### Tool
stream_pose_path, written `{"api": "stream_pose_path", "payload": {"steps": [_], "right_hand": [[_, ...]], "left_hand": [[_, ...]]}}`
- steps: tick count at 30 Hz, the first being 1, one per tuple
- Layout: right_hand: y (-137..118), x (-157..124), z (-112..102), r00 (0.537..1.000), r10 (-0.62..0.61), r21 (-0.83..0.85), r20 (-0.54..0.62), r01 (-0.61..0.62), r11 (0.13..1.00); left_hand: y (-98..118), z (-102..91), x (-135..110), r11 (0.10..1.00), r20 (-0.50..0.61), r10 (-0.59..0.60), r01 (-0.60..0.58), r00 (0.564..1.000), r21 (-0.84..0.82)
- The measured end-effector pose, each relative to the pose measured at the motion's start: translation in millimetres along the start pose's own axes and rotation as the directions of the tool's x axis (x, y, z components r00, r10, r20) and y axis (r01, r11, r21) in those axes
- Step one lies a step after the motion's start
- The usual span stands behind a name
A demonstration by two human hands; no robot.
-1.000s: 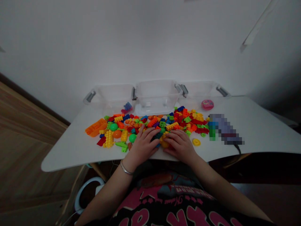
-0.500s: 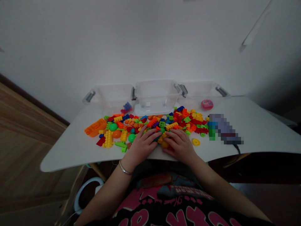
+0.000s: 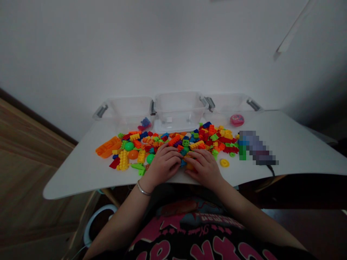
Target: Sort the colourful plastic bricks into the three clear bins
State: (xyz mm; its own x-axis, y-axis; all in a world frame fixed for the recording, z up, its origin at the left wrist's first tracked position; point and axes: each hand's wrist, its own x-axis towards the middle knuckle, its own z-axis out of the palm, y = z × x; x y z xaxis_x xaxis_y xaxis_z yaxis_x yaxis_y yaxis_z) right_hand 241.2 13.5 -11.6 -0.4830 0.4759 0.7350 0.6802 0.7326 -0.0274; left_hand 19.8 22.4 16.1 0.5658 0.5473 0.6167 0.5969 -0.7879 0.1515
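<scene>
A heap of colourful plastic building bricks (image 3: 173, 143) covers the middle of the white table (image 3: 70, 178), mixed with green and orange plastic balls. My left hand (image 3: 164, 165) and my right hand (image 3: 203, 167) rest side by side on the heap's front edge, fingers curved downward. Between the fingertips, a blue brick (image 3: 183, 163) and a yellow piece (image 3: 190, 166) show. Whether either hand grips anything is hidden by the fingers. A silver bangle (image 3: 143, 188) circles my left wrist.
Several clear plastic bins (image 3: 179, 112) with grey clips stand along the table's back edge, one holding blue bricks (image 3: 145, 123). A pink round object (image 3: 237, 120) lies at the back right. A pixelated, unreadable object (image 3: 256, 148) lies to the right, beside a yellow wheel (image 3: 224, 163).
My hands have drawn slightly closer together over the bricks, and their fingers curl in more. The whole view has shifted slightly.
</scene>
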Motion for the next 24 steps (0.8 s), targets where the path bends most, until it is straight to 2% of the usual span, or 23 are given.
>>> {"api": "stream_pose_path", "payload": {"steps": [10, 17, 24], "right_hand": [[1.6, -1.6, 1.8, 1.000, 0.000, 0.026, 0.030, -0.001, 1.000], [2.9, -3.7, 2.0, 0.997, 0.037, 0.079, 0.065, -0.042, 0.996], [3.1, -3.0, 1.5, 0.996, 0.068, 0.127, 0.064, -0.076, 0.989]], "left_hand": [[8.4, -3.4, -1.7, 0.998, 0.015, -0.009, 0.008, 1.000, 0.057], [13.2, 5.5, -2.2, 0.991, -0.002, -0.020, 0.020, 1.000, 0.132], [19.1, 12.4, -4.6, 0.979, 0.033, -0.013, 0.006, 0.999, 0.205]]}}
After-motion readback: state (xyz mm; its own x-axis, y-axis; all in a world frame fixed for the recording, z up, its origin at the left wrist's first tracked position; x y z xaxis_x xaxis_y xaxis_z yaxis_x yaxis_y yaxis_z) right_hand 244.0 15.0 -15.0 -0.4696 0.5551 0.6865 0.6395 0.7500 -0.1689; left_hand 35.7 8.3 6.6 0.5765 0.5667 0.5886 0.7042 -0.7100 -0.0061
